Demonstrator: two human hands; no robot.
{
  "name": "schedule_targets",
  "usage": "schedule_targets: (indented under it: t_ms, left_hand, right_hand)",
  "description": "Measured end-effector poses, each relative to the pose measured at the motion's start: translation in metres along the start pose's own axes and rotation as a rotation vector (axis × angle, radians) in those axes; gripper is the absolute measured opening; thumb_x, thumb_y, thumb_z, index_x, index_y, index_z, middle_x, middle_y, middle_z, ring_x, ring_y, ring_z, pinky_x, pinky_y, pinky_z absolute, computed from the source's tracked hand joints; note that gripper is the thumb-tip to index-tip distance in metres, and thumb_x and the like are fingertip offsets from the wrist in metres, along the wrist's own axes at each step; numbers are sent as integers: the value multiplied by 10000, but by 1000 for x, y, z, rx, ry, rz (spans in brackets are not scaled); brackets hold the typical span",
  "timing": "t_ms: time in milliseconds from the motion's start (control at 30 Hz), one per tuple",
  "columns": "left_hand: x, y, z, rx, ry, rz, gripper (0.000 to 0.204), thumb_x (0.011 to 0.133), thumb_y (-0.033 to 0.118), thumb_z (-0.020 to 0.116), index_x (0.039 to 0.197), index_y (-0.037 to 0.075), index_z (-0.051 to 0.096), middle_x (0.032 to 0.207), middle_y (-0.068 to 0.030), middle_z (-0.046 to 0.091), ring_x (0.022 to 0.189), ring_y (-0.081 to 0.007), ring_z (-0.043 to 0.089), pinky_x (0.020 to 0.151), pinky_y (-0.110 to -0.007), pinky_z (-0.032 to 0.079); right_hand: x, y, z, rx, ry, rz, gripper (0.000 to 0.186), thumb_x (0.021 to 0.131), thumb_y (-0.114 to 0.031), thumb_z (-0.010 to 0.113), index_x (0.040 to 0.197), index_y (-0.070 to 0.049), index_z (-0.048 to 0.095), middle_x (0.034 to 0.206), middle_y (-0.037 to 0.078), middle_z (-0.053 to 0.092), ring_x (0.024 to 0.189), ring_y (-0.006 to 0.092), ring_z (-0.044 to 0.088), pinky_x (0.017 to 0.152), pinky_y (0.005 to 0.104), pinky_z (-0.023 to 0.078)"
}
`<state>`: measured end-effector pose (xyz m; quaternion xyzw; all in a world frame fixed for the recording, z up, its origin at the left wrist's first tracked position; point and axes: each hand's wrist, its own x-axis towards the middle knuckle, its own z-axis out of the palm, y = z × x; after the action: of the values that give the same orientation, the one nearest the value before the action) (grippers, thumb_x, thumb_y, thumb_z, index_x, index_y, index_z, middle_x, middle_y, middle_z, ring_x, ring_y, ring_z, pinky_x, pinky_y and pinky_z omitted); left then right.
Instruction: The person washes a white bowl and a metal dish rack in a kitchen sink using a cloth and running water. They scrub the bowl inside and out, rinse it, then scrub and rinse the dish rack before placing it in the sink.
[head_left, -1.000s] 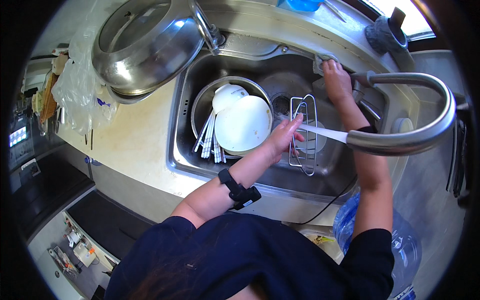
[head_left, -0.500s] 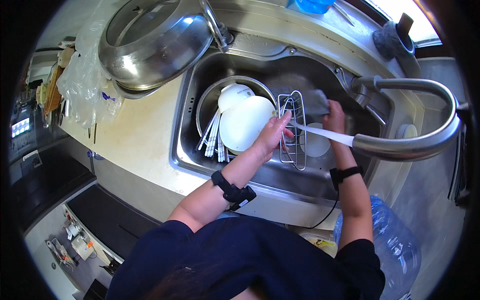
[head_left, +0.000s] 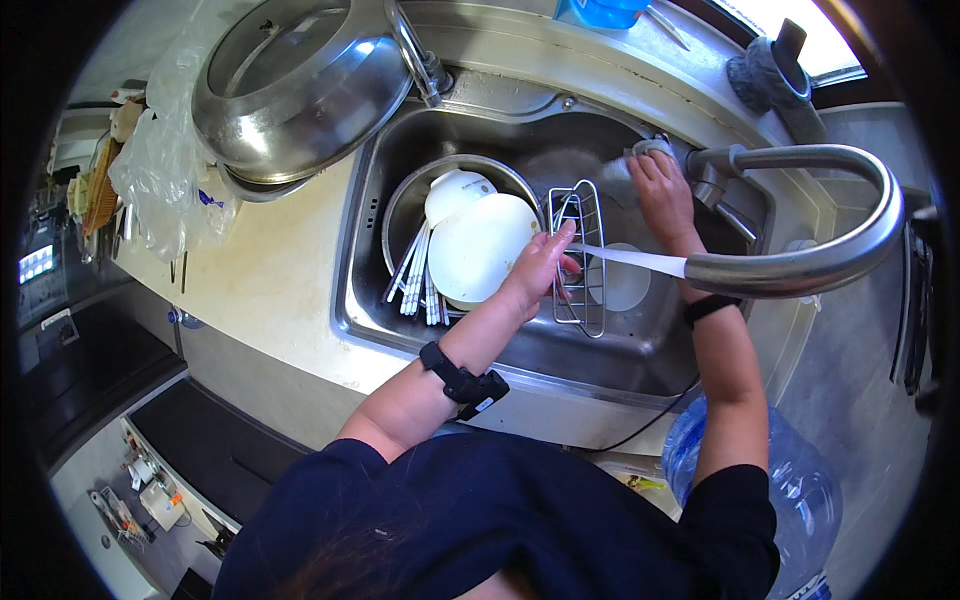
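My left hand (head_left: 540,266) grips a small metal wire rack (head_left: 599,300) over the sink (head_left: 640,350). A stream of water (head_left: 640,260) from the curved tap (head_left: 790,283) runs onto the rack. At the sink's back right, beside the tap's base, my right hand (head_left: 664,195) is closed on a grey cloth (head_left: 652,147), partly blurred. Left of the rack, a steel basin (head_left: 389,235) holds a small white bowl (head_left: 455,195), a larger white dish (head_left: 483,250) and several white-ended chopsticks (head_left: 412,280). A pale round piece (head_left: 627,280) lies on the sink bottom, behind the rack.
A large steel wok with a lid (head_left: 300,120) stands on the counter (head_left: 270,260) at the left, near a clear plastic bag (head_left: 160,175). A blue container (head_left: 612,12) sits on the back ledge. Below the counter, at the right, is a big clear plastic bottle (head_left: 800,480).
My right hand has moved away from the rack, up toward the tap's base, carrying the grey cloth. My left hand still holds the rack in the water.
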<state>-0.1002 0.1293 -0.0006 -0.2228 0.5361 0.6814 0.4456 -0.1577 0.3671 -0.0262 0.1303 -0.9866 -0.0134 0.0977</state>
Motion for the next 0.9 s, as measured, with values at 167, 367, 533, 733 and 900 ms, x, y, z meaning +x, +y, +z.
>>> schedule_targets:
  t_ms: [167, 367, 533, 733, 900]
  left_hand:
    - [1, -6, -9, -22, 23, 5, 689, 823, 651, 568, 1132, 46, 454, 815, -92, 565, 624, -153, 539, 495, -288, 512]
    - [-5, -9, -13, -26, 72, -3, 641, 840, 625, 568, 1119, 56, 471, 801, -75, 567, 616, -115, 520, 481, -286, 503]
    - [-8, -14, -19, -23, 64, 5, 641, 823, 626, 593, 1098, 59, 475, 785, -68, 564, 612, -119, 514, 484, -282, 501]
    - [-12, -17, -33, -48, 88, 24, 653, 821, 641, 582, 1095, 58, 475, 785, -68, 563, 617, -121, 514, 486, -275, 499]
    - [-16, -19, -34, -42, 47, 8, 633, 837, 635, 563, 1088, 63, 458, 806, -66, 555, 599, -91, 498, 486, -271, 510]
  right_hand:
    - [10, 9, 12, 1, 172, 331, 309, 744, -51, 569, 1042, -40, 648, 1104, 124, 618, 1092, 307, 544, 943, 392, 450]
    - [41, -43, 51, -133, 215, 321, 203, 765, -83, 555, 943, -53, 650, 1039, 105, 591, 976, 276, 542, 910, 391, 443]
    - [18, -58, 42, 172, 134, 60, 402, 777, -6, 518, 1171, -14, 600, 1216, 130, 594, 1188, 288, 515, 1064, 419, 367]
    - [22, -35, 31, 136, 354, 544, 445, 757, 0, 544, 1201, -11, 568, 1229, 136, 556, 1176, 343, 492, 1053, 402, 362]
    - [30, -25, 29, -173, 67, 294, 408, 815, -52, 528, 1216, -105, 584, 1246, 90, 553, 1176, 386, 486, 965, 423, 449]
